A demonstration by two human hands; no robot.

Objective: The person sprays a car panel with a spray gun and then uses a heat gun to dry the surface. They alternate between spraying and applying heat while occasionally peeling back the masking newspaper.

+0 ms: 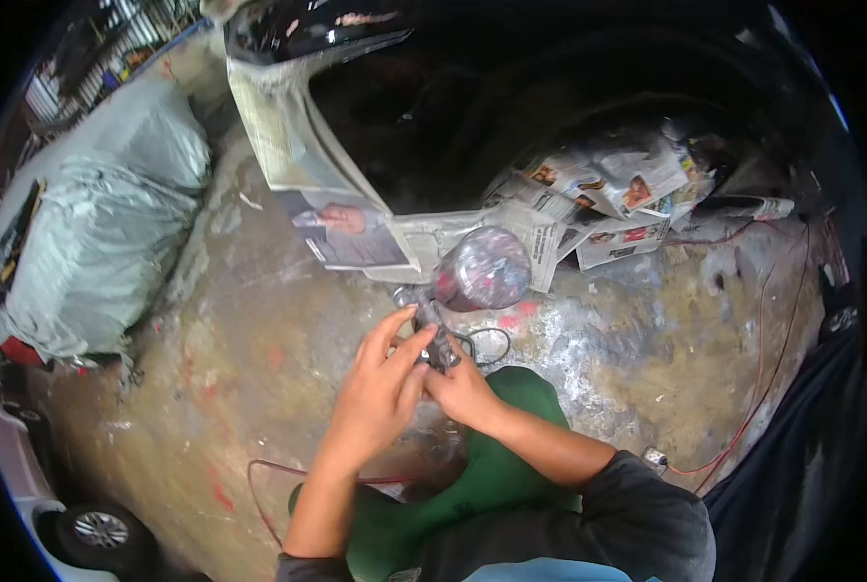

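A paint spray gun (440,346) with a round, paint-smeared cup (492,269) is in front of me, above my knees. My right hand (464,391) is wrapped round its handle from the right. From the left, my left hand (380,383) reaches onto the gun's body, its thumb and fingers closed at the metal parts; the exact spot they grip is partly hidden. Just beyond the gun stands a glossy black car body panel (404,136), its lower edge masked with newspaper (351,233).
More newspaper (627,184) covers the wheel area at the right. A grey-green sheet (128,209) drapes a bulky object at left. A red hose (768,388) runs over the stained concrete floor (249,359). A car wheel (101,529) shows at lower left, dark cloth (792,485) at right.
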